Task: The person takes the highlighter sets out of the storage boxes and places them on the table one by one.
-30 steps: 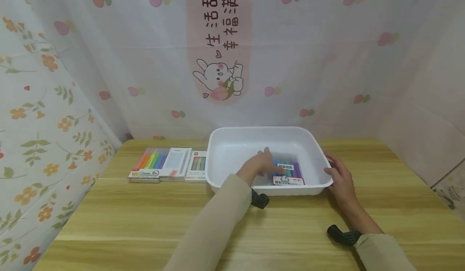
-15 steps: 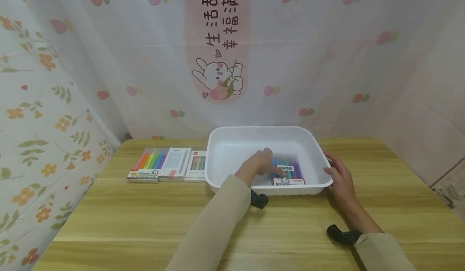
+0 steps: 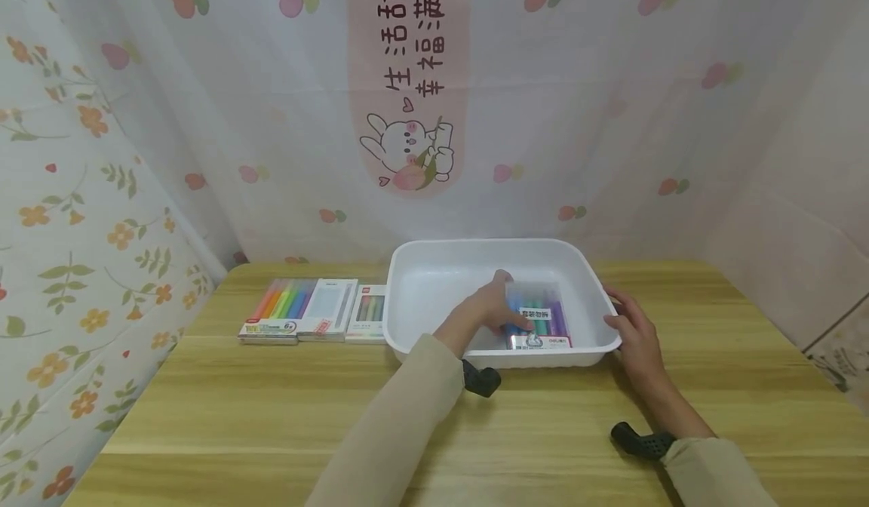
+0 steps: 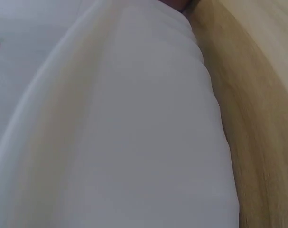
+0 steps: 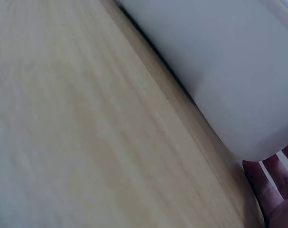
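Note:
A clear pack of colored pens (image 3: 553,307), blue to purple with a white label, is inside the white plastic tray (image 3: 502,353), at its right front. My left hand (image 3: 485,309) reaches over the tray's front rim and grips the pack at its left side, thumb across its face. The other fingertips are partly hidden behind it. My right hand (image 3: 638,337) holds the tray's right end, thumb at the rim and fingers along the outer wall. In the right wrist view its fingers (image 5: 269,183) lie by the tray's rounded corner. The left wrist view shows mostly the tray's outer wall (image 4: 148,114).
Left of the tray, a pack of rainbow highlighters (image 3: 281,303), a white box (image 3: 329,307) and a smaller pen box (image 3: 369,311) lie side by side on the wooden table (image 3: 237,409). A patterned curtain (image 3: 570,152) hangs behind the table's back edge.
The pen pack's far edge has come up slightly in my left hand, and the pack is tilted a little. My right hand has stayed at the tray's end.

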`<state>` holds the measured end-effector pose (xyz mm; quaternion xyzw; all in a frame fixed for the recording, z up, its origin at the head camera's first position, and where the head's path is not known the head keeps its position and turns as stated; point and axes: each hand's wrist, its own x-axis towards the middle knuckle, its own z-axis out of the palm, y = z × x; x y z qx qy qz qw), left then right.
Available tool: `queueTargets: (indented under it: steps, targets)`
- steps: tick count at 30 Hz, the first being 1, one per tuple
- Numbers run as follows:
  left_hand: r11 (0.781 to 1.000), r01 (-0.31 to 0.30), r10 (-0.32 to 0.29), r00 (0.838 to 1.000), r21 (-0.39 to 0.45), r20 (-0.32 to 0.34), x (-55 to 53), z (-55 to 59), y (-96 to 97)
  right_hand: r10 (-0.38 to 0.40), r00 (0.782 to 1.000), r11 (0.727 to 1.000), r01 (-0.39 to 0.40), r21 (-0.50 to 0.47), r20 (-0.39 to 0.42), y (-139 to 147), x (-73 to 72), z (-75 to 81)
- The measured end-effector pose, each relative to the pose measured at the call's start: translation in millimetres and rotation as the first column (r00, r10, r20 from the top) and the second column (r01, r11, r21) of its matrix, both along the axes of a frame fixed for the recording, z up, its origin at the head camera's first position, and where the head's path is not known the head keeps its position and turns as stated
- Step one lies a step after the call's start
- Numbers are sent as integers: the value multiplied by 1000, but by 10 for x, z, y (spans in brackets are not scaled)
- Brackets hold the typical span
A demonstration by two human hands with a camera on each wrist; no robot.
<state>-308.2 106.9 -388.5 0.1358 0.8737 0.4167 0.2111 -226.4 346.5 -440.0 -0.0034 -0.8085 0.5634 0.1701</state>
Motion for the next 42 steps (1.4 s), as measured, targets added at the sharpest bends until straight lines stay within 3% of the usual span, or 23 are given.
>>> queueTargets:
  steps: [6, 12, 22, 26, 29, 42]
  targets:
    - [999, 47, -47, 999, 16, -27, 40, 27, 16, 1, 1000, 1000, -1, 3, -1, 6, -1, -20]
    - [993, 67, -63, 997, 96, -37, 106, 79, 31, 1, 1000, 1000, -1, 7, 0, 24, -11, -36]
    - [985, 33, -19, 996, 171, -84, 225, 54, -15, -9, 1000, 1000, 9, 18, 18, 46, -10, -73]
    - [989, 22, -2, 991, 148, -132, 272, 58, -65, -15, 1000, 1000, 15, 14, 16, 43, -12, -75]
    - [990, 6, 16, 988, 144, -151, 310, 85, -115, -15, 1000, 1000, 15, 4, 12, 31, -21, -66]
    - [950, -27, 83, 982, 311, -167, 456, 274, -482, -5, 999, 998, 1, 64, 51, 13, -24, -6]
